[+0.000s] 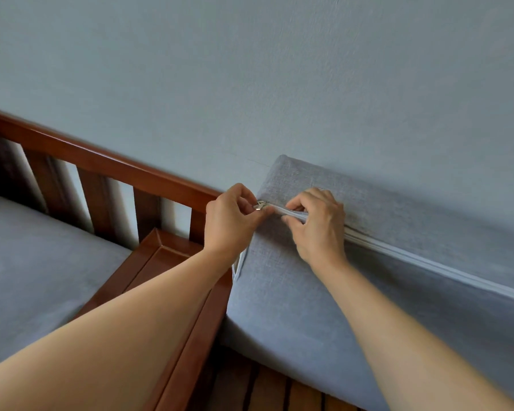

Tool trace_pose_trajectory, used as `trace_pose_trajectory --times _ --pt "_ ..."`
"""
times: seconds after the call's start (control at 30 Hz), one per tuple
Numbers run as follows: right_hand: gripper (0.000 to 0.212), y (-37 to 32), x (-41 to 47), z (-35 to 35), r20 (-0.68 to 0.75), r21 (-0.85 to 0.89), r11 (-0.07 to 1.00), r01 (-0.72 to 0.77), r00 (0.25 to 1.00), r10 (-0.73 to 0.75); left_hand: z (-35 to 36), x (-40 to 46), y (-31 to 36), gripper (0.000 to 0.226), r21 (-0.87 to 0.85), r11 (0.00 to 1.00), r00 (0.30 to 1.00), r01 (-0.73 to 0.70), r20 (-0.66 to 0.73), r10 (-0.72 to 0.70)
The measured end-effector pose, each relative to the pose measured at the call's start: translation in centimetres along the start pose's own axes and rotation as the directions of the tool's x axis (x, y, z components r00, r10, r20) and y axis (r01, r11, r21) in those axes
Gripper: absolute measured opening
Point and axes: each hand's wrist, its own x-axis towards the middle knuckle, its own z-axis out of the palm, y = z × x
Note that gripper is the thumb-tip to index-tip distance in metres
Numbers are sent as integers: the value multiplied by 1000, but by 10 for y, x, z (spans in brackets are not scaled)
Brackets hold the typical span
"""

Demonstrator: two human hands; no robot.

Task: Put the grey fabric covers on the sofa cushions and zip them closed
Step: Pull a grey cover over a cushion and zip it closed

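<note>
Grey woven fabric cushion cover [368,262] stands on edge against the wall. Left hand [230,221] pinches the small metal zip slider [260,205] near the corner; right hand [318,223] pinches the white zip tape [398,250] alongside. Recommend holding the seam taut and pulling straight along the teeth.

Soft, even daylight, slightly dim and cool; shadows faint, no glare. Wide-angle bending at the edges; focus mildly soft throughout.
</note>
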Motion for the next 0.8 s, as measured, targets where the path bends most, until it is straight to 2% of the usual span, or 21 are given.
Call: trace_pose_trajectory --times 0.13,0.23,0.37,0.47,0.57,0.7,0.8 --pt "24 1 -2 0 -13 0 1000 14 1000 -14 3 0 -1 22 23 999 999 -24 -29 24" --pt "24 2 -2 2 -10 -8 1000 21 1000 -21 -1 2 -3 16 -26 1000 1000 -14 -23 14" --pt "23 3 -2 3 -28 -28 999 44 999 -45 -7 2 -5 15 -144 988 998 63 30 -60" --pt "22 4 -3 4 -46 -27 998 49 998 -51 -11 9 -17 19 -151 979 990 138 38 -134" --pt "21 3 -4 5 -33 -45 998 36 999 -38 -14 11 -32 18 -146 966 975 213 96 -200" --pt "21 -1 -3 5 -39 -92 995 30 999 -33 -5 11 -44 22 -253 899 922 356 254 -293" --pt "27 -12 -1 15 27 -187 964 187 982 -186 -4 13 -49 23 -278 887 911 368 297 -285"
